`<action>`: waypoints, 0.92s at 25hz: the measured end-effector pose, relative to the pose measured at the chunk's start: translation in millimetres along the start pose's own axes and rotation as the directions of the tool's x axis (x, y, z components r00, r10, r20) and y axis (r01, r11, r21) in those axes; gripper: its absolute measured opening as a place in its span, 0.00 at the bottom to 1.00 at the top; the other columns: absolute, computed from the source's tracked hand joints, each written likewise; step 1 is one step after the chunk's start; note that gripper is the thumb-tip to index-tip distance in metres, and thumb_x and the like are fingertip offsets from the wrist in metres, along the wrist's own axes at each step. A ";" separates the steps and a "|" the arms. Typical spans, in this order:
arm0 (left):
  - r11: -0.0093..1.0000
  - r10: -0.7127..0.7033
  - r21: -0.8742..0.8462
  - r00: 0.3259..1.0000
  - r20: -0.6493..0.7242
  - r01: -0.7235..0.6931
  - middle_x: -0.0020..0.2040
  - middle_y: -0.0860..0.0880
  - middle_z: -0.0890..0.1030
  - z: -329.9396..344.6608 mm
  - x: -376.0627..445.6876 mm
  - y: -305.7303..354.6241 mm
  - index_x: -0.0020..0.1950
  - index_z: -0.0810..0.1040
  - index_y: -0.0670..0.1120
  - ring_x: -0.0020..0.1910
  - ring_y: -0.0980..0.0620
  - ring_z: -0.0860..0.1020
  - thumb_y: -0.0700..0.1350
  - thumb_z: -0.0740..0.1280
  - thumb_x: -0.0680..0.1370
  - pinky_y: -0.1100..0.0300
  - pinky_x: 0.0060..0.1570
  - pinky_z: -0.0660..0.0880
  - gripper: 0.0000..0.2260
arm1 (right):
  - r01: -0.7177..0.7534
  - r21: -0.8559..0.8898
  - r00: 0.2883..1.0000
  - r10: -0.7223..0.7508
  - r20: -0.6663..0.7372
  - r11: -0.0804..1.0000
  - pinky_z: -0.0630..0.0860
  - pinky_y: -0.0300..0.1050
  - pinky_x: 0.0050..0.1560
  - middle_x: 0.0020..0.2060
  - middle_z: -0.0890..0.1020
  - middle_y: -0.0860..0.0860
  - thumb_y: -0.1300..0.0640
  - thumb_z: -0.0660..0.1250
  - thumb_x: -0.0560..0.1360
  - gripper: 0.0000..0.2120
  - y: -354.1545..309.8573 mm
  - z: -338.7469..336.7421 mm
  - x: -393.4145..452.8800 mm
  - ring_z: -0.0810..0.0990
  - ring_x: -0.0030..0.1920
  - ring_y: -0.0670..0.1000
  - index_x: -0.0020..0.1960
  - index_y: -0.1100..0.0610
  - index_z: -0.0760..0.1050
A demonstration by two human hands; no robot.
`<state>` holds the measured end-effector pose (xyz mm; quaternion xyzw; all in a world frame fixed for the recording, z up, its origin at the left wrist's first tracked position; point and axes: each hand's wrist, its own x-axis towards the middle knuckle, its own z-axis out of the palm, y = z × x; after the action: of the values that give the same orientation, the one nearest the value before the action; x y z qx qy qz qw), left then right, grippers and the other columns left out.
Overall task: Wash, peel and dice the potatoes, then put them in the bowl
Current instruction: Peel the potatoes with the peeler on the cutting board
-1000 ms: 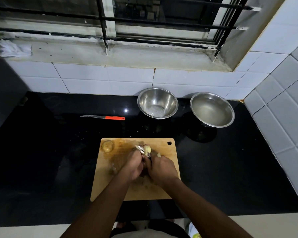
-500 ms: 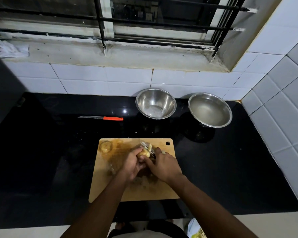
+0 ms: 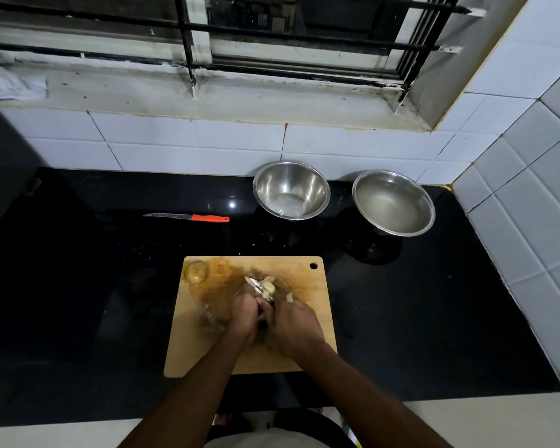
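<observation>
Both hands are crowded together over the cutting board (image 3: 307, 321) so scraps land there: left hand (image 3: 244, 315) grips the half-peeled potato (image 3: 269, 290), right hand (image 3: 296, 324) curls around the peeler (image 3: 256, 284), bowl (image 3: 291, 190) waiting behind.

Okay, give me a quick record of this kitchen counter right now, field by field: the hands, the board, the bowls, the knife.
left hand: grips a pale, partly peeled potato over the board
right hand: fingers curled round a metal peeler
rectangular wooden cutting board: brown peelings spread across it; a second potato sits at its far-left corner
two steel bowls: left apparently empty, right apparently holds water
orange-handled knife: flat on the black counter, untouched
</observation>
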<state>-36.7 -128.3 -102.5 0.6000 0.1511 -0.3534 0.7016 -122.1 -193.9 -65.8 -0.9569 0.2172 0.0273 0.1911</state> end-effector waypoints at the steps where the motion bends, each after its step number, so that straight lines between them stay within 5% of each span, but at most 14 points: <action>1: 1.000 0.003 0.009 1.000 0.003 -0.003 0.27 0.52 0.76 -1.2 1.3 -0.1 0.51 0.84 0.43 0.20 0.59 0.69 0.47 0.52 0.85 0.68 0.18 0.61 0.21 | -0.010 0.039 1.000 0.010 -0.002 0.999 0.72 0.50 0.49 0.50 0.84 0.55 0.42 0.48 0.84 0.22 -2.2 -1.1 -0.6 0.80 0.51 0.57 0.66 0.55 0.69; 3: 0.998 0.028 0.061 1.000 -0.001 -0.028 0.32 0.48 0.79 -2.3 2.1 3.4 0.51 0.84 0.43 0.26 0.56 0.73 0.48 0.53 0.85 0.67 0.21 0.66 0.20 | -0.095 0.312 0.993 0.067 0.100 0.945 0.77 0.49 0.45 0.44 0.85 0.52 0.42 0.54 0.83 0.19 -3.9 -5.7 0.3 0.82 0.43 0.52 0.59 0.53 0.76; 4: 0.991 0.074 0.112 0.997 -0.019 -0.072 0.35 0.46 0.80 -2.0 3.4 5.0 0.50 0.84 0.43 0.29 0.56 0.75 0.48 0.55 0.85 0.66 0.23 0.69 0.19 | -0.205 0.564 0.973 0.103 0.207 0.800 0.77 0.48 0.37 0.39 0.84 0.50 0.44 0.58 0.82 0.16 -2.6 -9.0 3.0 0.80 0.35 0.48 0.52 0.53 0.79; 6: 0.945 0.257 0.218 0.966 -0.027 -0.245 0.38 0.47 0.81 -3.2 7.4 7.7 0.46 0.83 0.41 0.33 0.61 0.78 0.45 0.58 0.83 0.64 0.32 0.72 0.16 | -0.515 0.822 0.855 0.083 0.512 0.244 0.66 0.42 0.24 0.29 0.74 0.48 0.50 0.63 0.81 0.12 5.7 -15.0 5.6 0.68 0.24 0.46 0.42 0.54 0.76; 8: 0.883 0.367 0.311 0.930 0.008 -0.351 0.40 0.52 0.82 -5.8 9.4 10.6 0.44 0.84 0.42 0.36 0.65 0.78 0.44 0.60 0.81 0.63 0.39 0.69 0.14 | -0.687 0.679 0.722 -0.132 0.679 -0.258 0.61 0.37 0.21 0.27 0.62 0.47 0.51 0.63 0.80 0.12 16.8 -14.8 6.0 0.60 0.23 0.44 0.40 0.55 0.70; 9: 0.864 0.362 0.374 0.932 0.007 -0.338 0.41 0.54 0.82 -8.0 10.4 11.7 0.45 0.84 0.45 0.38 0.65 0.77 0.45 0.60 0.82 0.63 0.39 0.68 0.13 | -0.719 0.565 0.674 -0.206 0.710 -0.404 0.61 0.36 0.19 0.26 0.60 0.46 0.50 0.62 0.80 0.13 21.7 -12.6 6.3 0.60 0.22 0.44 0.40 0.56 0.70; 12: 0.827 0.331 0.490 0.943 -0.028 -0.276 0.42 0.58 0.79 -13.0 8.5 15.4 0.49 0.83 0.49 0.39 0.64 0.72 0.44 0.59 0.84 0.72 0.35 0.67 0.12 | -0.758 0.448 0.623 -0.320 0.714 -0.474 0.62 0.35 0.18 0.25 0.61 0.45 0.46 0.59 0.81 0.17 33.4 0.9 7.7 0.62 0.21 0.43 0.43 0.58 0.73; 16: 0.868 0.292 0.438 0.954 -0.072 -0.233 0.40 0.51 0.79 -18.6 10.6 15.9 0.47 0.82 0.51 0.34 0.53 0.73 0.45 0.58 0.84 0.63 0.26 0.66 0.14 | -0.796 0.403 0.563 -0.308 0.767 -0.452 0.61 0.35 0.16 0.23 0.64 0.45 0.42 0.63 0.79 0.20 39.5 11.5 12.6 0.62 0.19 0.42 0.41 0.58 0.73; 20: 0.935 0.197 0.318 0.976 -0.094 -0.158 0.36 0.48 0.78 -24.2 13.4 16.8 0.47 0.83 0.49 0.30 0.52 0.73 0.49 0.61 0.83 0.66 0.24 0.65 0.13 | -0.767 0.410 0.579 -0.255 0.775 -0.494 0.61 0.36 0.14 0.23 0.64 0.46 0.43 0.65 0.77 0.18 42.8 13.2 18.7 0.62 0.19 0.42 0.40 0.57 0.71; 23: 0.947 0.172 0.287 0.983 -0.070 -0.145 0.35 0.47 0.80 -27.2 16.1 11.3 0.46 0.84 0.48 0.28 0.52 0.74 0.53 0.63 0.82 0.65 0.23 0.65 0.14 | -0.782 0.367 0.539 -0.250 0.805 -0.504 0.61 0.37 0.14 0.22 0.65 0.47 0.36 0.61 0.78 0.25 48.4 18.2 19.7 0.63 0.18 0.43 0.39 0.58 0.72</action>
<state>-11.9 -107.1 -110.7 0.7197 0.0835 -0.2852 0.6275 -124.3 -235.4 -102.4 -0.1239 0.3789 0.2173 0.8910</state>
